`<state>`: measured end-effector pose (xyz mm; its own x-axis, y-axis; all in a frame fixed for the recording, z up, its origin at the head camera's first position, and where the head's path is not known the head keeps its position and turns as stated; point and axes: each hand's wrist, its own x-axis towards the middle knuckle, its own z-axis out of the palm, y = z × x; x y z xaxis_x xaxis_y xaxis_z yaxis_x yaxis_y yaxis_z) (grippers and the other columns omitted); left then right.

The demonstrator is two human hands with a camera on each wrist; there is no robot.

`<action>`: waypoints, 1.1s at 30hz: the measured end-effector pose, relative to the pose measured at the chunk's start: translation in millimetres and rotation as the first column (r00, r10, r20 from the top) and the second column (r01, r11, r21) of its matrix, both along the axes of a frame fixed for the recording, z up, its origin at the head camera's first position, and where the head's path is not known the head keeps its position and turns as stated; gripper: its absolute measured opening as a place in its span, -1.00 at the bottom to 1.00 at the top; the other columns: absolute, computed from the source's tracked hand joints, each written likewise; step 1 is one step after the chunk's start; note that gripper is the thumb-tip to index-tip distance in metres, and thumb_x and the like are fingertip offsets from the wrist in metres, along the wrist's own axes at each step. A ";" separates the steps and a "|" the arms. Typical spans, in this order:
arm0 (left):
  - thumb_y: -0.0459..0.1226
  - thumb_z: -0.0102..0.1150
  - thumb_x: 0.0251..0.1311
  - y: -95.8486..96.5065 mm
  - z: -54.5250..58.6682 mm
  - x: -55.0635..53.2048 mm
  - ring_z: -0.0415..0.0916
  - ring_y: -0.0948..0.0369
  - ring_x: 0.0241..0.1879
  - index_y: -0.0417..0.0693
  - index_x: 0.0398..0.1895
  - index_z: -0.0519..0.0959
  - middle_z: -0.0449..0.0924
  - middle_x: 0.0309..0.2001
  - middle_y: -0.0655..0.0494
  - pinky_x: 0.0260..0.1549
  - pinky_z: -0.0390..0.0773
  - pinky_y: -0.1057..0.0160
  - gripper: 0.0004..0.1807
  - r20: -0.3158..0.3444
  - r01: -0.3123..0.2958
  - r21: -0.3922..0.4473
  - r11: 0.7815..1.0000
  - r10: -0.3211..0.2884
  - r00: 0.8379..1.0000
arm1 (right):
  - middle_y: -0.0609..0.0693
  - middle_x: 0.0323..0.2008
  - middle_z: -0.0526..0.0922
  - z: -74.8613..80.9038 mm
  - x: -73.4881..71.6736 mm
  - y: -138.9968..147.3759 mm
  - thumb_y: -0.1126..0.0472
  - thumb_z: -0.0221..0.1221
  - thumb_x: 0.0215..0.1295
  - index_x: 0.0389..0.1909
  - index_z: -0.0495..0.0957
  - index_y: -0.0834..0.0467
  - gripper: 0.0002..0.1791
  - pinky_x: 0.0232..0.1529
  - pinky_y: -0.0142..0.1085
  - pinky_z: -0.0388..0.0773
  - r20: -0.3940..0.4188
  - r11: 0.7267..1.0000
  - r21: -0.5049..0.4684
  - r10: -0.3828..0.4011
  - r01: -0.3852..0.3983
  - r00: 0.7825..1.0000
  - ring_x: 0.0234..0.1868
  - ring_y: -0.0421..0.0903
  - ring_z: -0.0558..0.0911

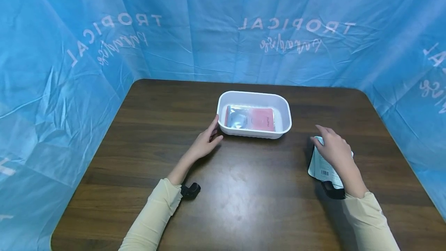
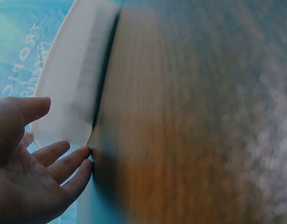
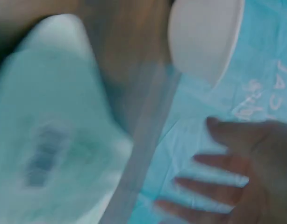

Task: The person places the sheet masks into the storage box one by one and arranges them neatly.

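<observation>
Toward the back of the table stands a white plastic tub (image 1: 285,107), with a pink and silver flat packet (image 1: 262,120) lying inside. My left hand (image 1: 205,142) is at the tub's left front corner, index fingertip right at the rim and thumb held apart. On the right, a pale green flat packet (image 1: 318,169) with a barcode lies under my right hand (image 1: 333,148), which covers its upper part in the head view. Blurred in the right wrist view, that hand (image 3: 246,163) has its fingers spread, with the green packet (image 3: 64,126) off to the side.
A dark wood-grain table (image 1: 146,127) with rounded back corners carries everything. Blue printed sheeting (image 1: 209,30) hangs behind it and along both sides. Each wrist wears a black camera mount, such as the left mount (image 1: 190,191).
</observation>
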<state>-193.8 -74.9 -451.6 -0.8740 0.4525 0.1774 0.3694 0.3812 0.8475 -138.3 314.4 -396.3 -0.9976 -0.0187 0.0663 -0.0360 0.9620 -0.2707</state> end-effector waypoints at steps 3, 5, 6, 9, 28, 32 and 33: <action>-0.34 0.02 0.33 0.7 -0.3 0.5 0.30 -0.16 0.17 -0.14 0.48 -0.12 0.12 0.32 -0.31 0.11 0.33 0.03 -0.25 0.001 -0.006 -0.005 1.000 0.006 1.000 | 0.54 -0.07 0.42 -5.3 15.9 7.7 0.05 0.11 0.31 0.08 0.31 0.55 -0.38 -0.32 0.25 0.42 0.130 0.993 0.062 -0.112 0.104 0.985 -0.22 0.44 0.47; -0.34 0.02 0.33 0.7 -0.1 0.5 0.30 -0.16 0.17 -0.13 0.48 -0.13 0.13 0.32 -0.31 0.11 0.34 0.03 -0.25 0.002 -0.012 -0.010 1.000 0.012 1.000 | 0.49 -0.28 0.48 -8.4 23.3 8.7 -0.11 0.07 0.31 -0.06 0.34 0.57 -0.29 -0.43 0.15 0.45 0.237 0.983 0.104 -0.174 0.153 0.956 -0.38 0.34 0.49; -0.33 0.01 0.33 0.7 0.0 0.6 0.30 -0.16 0.17 -0.12 0.48 -0.13 0.13 0.32 -0.30 0.11 0.34 0.03 -0.25 0.005 -0.014 -0.013 1.000 0.014 1.000 | 0.48 -0.34 0.46 -10.9 26.2 7.6 -0.19 0.05 0.29 -0.10 0.32 0.59 -0.22 -0.46 0.12 0.45 0.275 0.977 0.127 -0.199 0.170 0.941 -0.43 0.31 0.49; -0.33 0.01 0.33 0.9 0.8 0.7 0.30 -0.17 0.16 -0.12 0.48 -0.13 0.13 0.32 -0.31 0.10 0.34 0.02 -0.25 0.007 -0.017 -0.014 1.000 0.017 1.000 | 0.56 -0.29 0.37 -20.5 31.9 -1.7 -0.29 0.05 0.22 -0.07 0.23 0.66 -0.06 -0.41 0.11 0.47 0.347 0.962 0.180 -0.258 0.206 0.901 -0.35 0.38 0.47; -0.33 0.02 0.33 -1.2 3.7 -0.2 0.29 -0.15 0.18 -0.10 0.48 -0.15 0.10 0.34 -0.28 0.11 0.34 0.03 -0.23 0.034 -0.019 -0.008 1.000 0.020 0.999 | 0.35 -0.56 0.43 -15.0 49.1 -20.0 0.51 0.05 0.12 -0.31 0.35 0.56 -0.84 -0.66 -0.05 0.40 0.197 0.986 0.169 -0.042 0.009 0.979 -0.60 0.19 0.45; -0.34 0.02 0.33 0.0 1.5 0.2 0.29 -0.16 0.18 -0.13 0.48 -0.15 0.10 0.33 -0.30 0.10 0.34 0.01 -0.23 0.035 -0.006 -0.007 1.000 0.006 0.999 | 0.26 -0.59 0.47 5.1 52.1 -16.6 0.53 0.16 0.04 -0.28 0.43 0.50 -0.79 -0.72 -0.18 0.35 0.199 0.985 0.167 0.003 -0.036 0.980 -0.66 0.04 0.40; -0.34 0.02 0.33 0.3 0.8 0.3 0.29 -0.16 0.18 -0.13 0.48 -0.15 0.10 0.33 -0.31 0.10 0.34 0.01 -0.23 0.036 -0.003 -0.006 1.000 0.004 0.999 | 0.29 -0.56 0.50 9.8 53.3 -17.3 0.53 0.19 0.02 -0.24 0.44 0.50 -0.75 -0.75 -0.19 0.35 0.181 0.984 0.170 0.015 -0.046 0.983 -0.67 0.03 0.40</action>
<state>-193.5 -74.6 -450.8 -0.8813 0.4502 0.1437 0.3377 0.3873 0.8579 -85.0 297.2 -386.5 -0.9919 -0.0450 -0.1190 -0.0324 0.9939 -0.1055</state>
